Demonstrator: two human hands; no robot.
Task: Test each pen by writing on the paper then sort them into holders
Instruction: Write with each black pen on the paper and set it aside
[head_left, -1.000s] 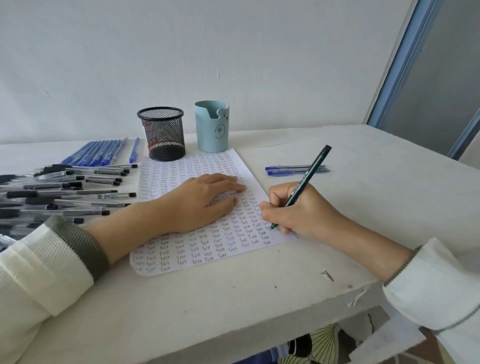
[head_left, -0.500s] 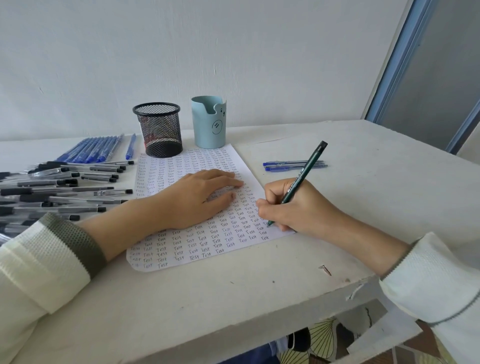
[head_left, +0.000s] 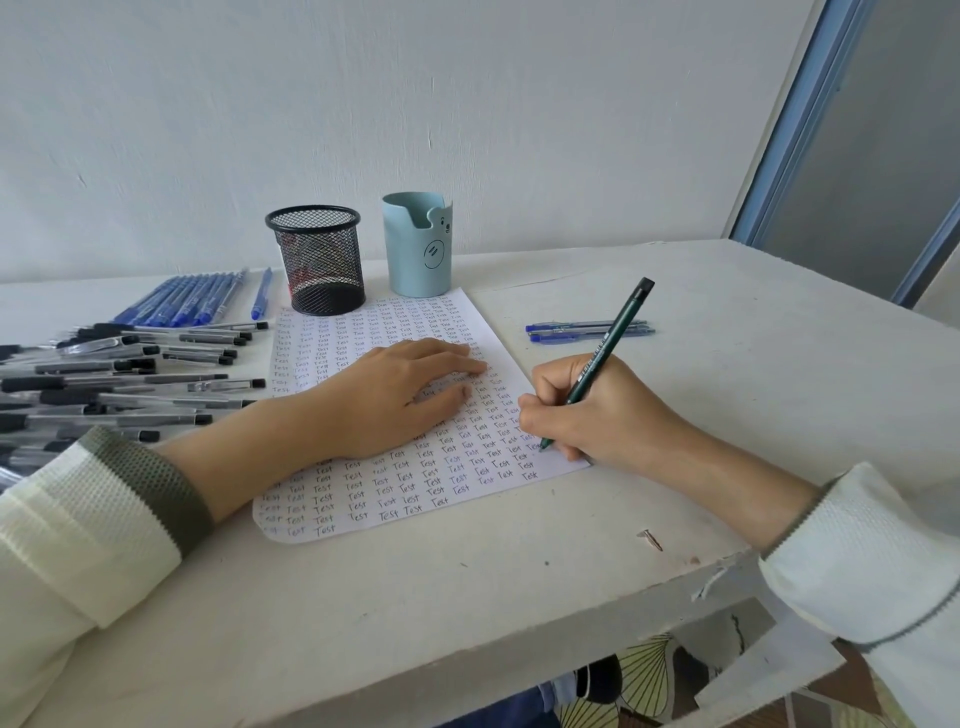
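Note:
A white sheet of paper (head_left: 363, 499) covered with rows of the word "Test" lies on the table in front of me. My left hand (head_left: 395, 400) rests flat on it, fingers straight. My right hand (head_left: 597, 410) grips a dark green pen (head_left: 608, 343) with its tip on the paper's right edge. Behind the paper stand a black mesh holder (head_left: 319, 260) and a light blue holder (head_left: 418, 244). Several black-capped pens (head_left: 130, 374) lie heaped at the left, with several blue pens (head_left: 192, 299) beyond them.
Two blue pens (head_left: 587, 330) lie on the white table (head_left: 467, 587) to the right of the paper. A small nail (head_left: 649, 538) lies near the front edge. A wall runs behind the holders, and a blue door frame (head_left: 779, 130) stands at the right.
The right hand keeps the green pen on the paper's right edge with only slight motion. The left hand stays flat on the sheet. The view has shifted slightly.

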